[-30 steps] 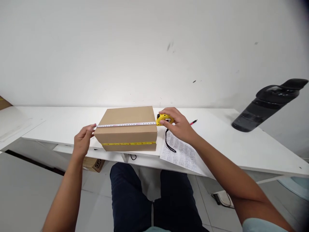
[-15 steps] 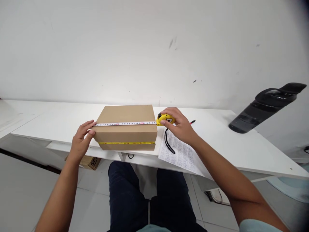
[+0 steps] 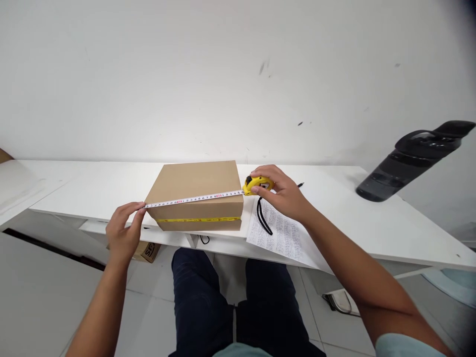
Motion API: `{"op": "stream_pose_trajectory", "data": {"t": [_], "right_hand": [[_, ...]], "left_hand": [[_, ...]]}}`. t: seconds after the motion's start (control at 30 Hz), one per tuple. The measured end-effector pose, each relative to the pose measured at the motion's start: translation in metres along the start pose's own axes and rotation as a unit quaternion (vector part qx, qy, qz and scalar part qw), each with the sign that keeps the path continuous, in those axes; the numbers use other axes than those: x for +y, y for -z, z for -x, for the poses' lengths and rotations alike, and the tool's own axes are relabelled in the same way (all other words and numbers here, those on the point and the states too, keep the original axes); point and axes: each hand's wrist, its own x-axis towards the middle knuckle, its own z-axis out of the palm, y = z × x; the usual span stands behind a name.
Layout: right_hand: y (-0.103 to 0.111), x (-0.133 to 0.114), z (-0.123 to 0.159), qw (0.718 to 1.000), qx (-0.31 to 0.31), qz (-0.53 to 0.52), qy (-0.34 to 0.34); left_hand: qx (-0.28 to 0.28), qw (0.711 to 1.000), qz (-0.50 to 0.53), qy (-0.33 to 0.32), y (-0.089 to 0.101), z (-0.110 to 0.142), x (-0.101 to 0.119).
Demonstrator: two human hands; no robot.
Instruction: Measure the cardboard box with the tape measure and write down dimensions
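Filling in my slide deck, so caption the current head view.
Two hands stretch a tape measure across a cardboard box on a white table.

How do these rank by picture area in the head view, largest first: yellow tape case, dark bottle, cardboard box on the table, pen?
1. Cardboard box
2. Dark bottle
3. Yellow tape case, partly covered by the right hand
4. Pen, visible part only; the rest is hidden
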Motion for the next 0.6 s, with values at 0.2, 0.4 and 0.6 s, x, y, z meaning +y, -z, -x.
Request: {"op": "stream_pose_trajectory", "data": {"t": [0.2, 0.4, 0.6], "right_hand": [[-0.002, -0.040, 0.035, 0.995, -0.041, -0.078, 0.044], [-0.035, -0.070, 0.069, 0.969, -0.108, -0.219, 0.037], [-0.049, -0.064, 0.098, 0.959, -0.144, -0.241, -0.046]], "left_hand": [[0.080, 0.971, -0.014, -0.224, 0.012, 0.050, 0.066], [0.071, 0.955, 0.104, -0.270, -0.024, 0.085, 0.138], [0.008, 0.955, 0.163, -0.247, -0.037, 0.095, 0.152]]}}
